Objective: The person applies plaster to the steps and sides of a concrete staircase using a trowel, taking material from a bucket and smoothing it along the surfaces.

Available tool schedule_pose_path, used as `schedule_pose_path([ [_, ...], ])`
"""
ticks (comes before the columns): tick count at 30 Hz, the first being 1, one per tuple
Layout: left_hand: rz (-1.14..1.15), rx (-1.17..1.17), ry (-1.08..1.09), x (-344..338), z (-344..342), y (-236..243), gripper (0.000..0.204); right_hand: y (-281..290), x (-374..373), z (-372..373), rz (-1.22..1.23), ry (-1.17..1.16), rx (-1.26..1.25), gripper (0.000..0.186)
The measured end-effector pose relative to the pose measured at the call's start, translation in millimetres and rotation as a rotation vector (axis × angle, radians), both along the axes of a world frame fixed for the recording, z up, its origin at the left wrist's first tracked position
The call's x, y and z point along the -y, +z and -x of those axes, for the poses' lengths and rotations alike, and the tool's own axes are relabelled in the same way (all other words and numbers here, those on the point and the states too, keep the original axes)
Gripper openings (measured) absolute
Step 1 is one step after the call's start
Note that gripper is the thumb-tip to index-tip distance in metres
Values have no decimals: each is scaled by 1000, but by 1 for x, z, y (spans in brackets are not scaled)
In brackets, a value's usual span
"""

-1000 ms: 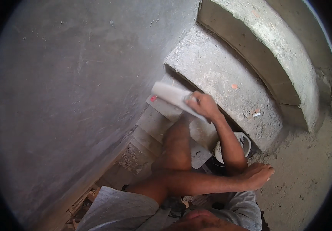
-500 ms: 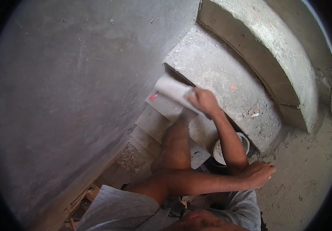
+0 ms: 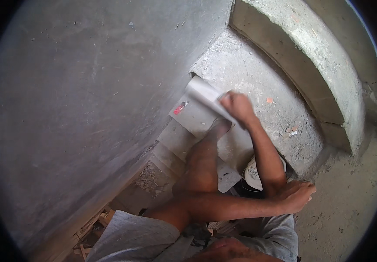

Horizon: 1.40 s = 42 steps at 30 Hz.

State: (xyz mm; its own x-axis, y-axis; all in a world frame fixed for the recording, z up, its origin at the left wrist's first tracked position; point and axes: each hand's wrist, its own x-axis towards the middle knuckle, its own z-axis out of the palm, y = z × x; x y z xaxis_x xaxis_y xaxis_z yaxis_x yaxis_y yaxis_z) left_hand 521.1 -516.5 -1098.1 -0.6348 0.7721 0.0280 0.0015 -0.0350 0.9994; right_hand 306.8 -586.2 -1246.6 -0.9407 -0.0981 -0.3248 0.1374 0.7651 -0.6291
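My right hand [image 3: 239, 108] grips a long, pale, flat plastering float [image 3: 202, 93] over a concrete step beside the grey wall [image 3: 88, 87]; the float is blurred. A small red scrap [image 3: 178, 109] lies below the float's left end. My left forearm crosses low over my body, with my left hand [image 3: 297, 195] at the right, next to my right elbow, fingers curled; whatever lies under them is hidden. A white bucket [image 3: 254, 172] sits partly behind my right forearm. My bare foot [image 3: 220, 128] rests just under the float.
A rough concrete step [image 3: 267, 78] with small brick chips runs to the upper right, below a curved higher step [image 3: 328, 65]. Narrow steps [image 3: 175, 137] and rubble lie at lower left. A rough concrete landing [image 3: 345, 196] is at the right.
My right hand and the float have shifted up and slightly right along the step, and the float still blurs with motion. My left hand has barely moved.
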Motion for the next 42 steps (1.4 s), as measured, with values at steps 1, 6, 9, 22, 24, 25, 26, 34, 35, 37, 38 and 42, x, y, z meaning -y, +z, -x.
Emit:
schedule_pose_path([
  [1, 15, -11, 12, 3, 3, -1, 27, 5, -6, 8, -24, -10, -6, 38],
  [6, -19, 26, 131, 5, -3, -5, 26, 6, 14, -8, 49, 309, -238, 35],
  [9, -18, 9, 86, -1, -8, -6, 26, 10, 11, -15, 172, 453, -174, 36],
  [22, -25, 23, 2, 6, -17, -6, 15, -3, 12, -37, 68, 148, -180, 41],
  [24, -19, 11, -19, 7, -13, -4, 16, -3, -3, -21, -8, -164, -86, 42],
  [25, -6, -3, -30, 8, -13, -6, 16, 4, -13, -15, 170, -238, -16, 44],
  [26, 0, -2, -28, 8, -15, -8, 16, 7, -10, -15, 175, -236, -15, 44],
  [34, 20, -3, -156, 11, -17, 8, 23, -5, 6, -55, 141, 66, -174, 43],
  [35, 1, 0, -197, 14, -16, 8, 23, -10, 10, -58, 187, -63, -180, 43],
  [37, 117, -7, -218, 21, -11, 6, 25, -17, 20, -57, 226, -225, -196, 42],
  [38, 92, -5, -263, 18, -14, 6, 25, -23, 15, -58, 438, -449, -39, 41],
  [42, 62, -20, -269, 10, -25, 7, 26, -40, -11, -72, 697, -819, 27, 40],
])
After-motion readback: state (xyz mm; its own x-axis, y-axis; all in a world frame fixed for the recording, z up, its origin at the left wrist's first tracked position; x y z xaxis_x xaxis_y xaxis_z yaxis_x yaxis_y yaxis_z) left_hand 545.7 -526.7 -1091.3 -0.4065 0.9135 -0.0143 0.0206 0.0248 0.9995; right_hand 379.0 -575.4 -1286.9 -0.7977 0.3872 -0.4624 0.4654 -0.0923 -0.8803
